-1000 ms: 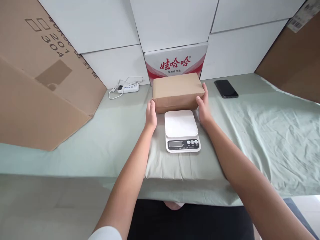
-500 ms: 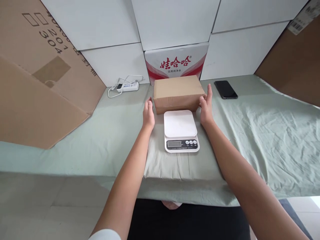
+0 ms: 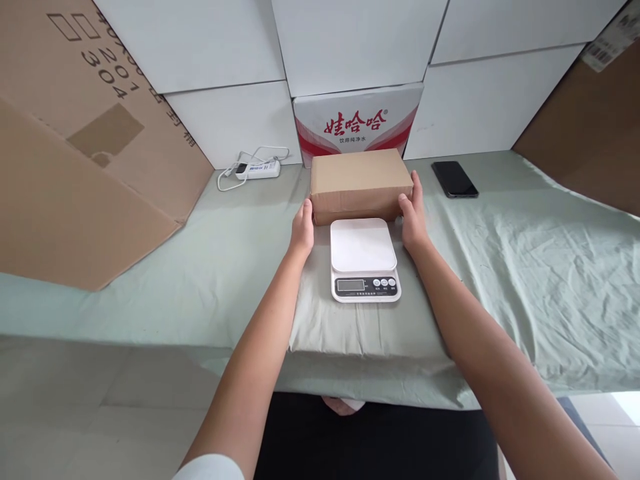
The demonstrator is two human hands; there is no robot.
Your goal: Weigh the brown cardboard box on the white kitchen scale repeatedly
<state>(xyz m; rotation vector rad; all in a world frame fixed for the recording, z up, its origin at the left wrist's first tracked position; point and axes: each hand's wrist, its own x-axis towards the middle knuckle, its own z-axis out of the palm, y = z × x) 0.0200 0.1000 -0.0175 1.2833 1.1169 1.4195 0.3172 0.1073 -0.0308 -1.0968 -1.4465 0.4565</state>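
Observation:
A small brown cardboard box sits on the cloth behind a white digital kitchen scale. My left hand presses against the box's left end, thumb at the near corner and its other fingers mostly hidden. At the right end, my right hand grips the box, its thumb on the front face and its fingers along the side. The scale's platform is bare and its display looks blank. Between my wrists, it touches neither hand.
A black phone lies to the right. At the back left is a white power strip with a looped cable. White boxes and a red-and-white printed carton line the back. Large cardboard stands at the left.
Both hands have closed in on the box; my left hand, apart from it before, now touches its left end. The view has shifted slightly.

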